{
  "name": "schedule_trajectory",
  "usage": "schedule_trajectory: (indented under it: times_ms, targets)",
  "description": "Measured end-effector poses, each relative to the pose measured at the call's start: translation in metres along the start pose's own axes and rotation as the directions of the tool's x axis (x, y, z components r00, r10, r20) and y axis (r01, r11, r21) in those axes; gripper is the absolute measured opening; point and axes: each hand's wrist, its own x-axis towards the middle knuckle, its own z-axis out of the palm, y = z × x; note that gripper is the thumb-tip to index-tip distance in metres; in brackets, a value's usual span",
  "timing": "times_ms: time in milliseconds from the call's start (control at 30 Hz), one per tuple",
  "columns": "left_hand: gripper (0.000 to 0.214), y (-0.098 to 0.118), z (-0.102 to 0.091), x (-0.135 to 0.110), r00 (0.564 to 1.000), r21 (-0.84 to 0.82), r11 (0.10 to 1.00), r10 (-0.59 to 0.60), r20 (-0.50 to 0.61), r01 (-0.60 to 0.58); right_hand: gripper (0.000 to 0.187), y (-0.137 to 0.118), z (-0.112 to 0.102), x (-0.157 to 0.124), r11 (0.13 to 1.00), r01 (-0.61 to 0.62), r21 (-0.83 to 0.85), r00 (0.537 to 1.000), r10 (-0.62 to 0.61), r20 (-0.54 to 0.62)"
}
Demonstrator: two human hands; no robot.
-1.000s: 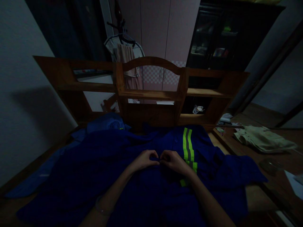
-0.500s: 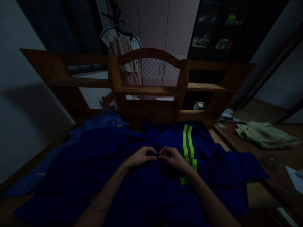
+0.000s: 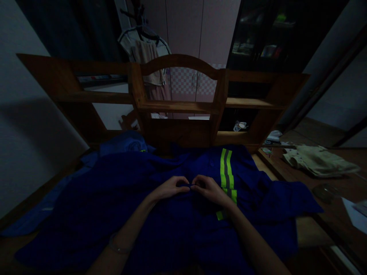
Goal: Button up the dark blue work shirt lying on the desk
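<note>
A dark blue work jacket with yellow-green and grey reflective strips lies spread out in front of me. Near its middle, my left hand pinches the cloth between thumb and fingers. My right hand is closed in a similar pinch just beside it, the fingertips of both almost touching. Whether a button or only an edge of fabric sits between them is too dark to tell. One small button shows on the jacket beyond my right hand.
A wooden headboard with shelves stands behind the jacket. Lighter blue clothing lies at the back left. On the right, a wooden surface holds folded pale cloth, a glass jar and white paper. A wall borders the left.
The view has shifted slightly. My right fingers have drawn in closer together, and both hands stay at the same spot on the jacket.
</note>
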Motion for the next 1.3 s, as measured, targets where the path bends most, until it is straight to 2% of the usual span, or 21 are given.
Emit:
schedule_trajectory:
  times_ms: [200, 367, 600, 900, 1300]
  targets:
    - [0.026, -0.002, 0.005, 0.000, 0.996, 0.077, 0.994, 0.079, -0.045, -0.076, 0.017, 0.004, -0.004, -0.002, 0.991, 0.025, -0.131, 1.000, -0.023, 0.012]
    - [0.023, 0.001, 0.007, 0.000, 0.991, 0.110, 0.991, 0.091, -0.102, -0.080, 0.015, 0.002, -0.005, -0.004, 0.985, 0.046, -0.165, 0.999, -0.046, 0.007]
    - [0.024, 0.001, 0.003, 0.000, 0.992, 0.014, 0.995, 0.100, -0.071, -0.099, 0.019, 0.000, -0.005, -0.005, 0.996, 0.019, -0.081, 1.000, -0.018, 0.012]
    - [0.027, 0.003, 0.001, 0.000, 0.997, 0.013, 0.997, 0.073, -0.031, -0.072, 0.027, 0.006, -0.010, -0.004, 0.997, -0.046, 0.062, 0.992, 0.038, 0.123]
    - [0.020, -0.009, 0.005, 0.006, 0.989, 0.011, 0.993, 0.122, -0.081, -0.121, 0.027, 0.005, -0.006, -0.004, 0.999, -0.042, 0.000, 0.996, 0.042, 0.075]
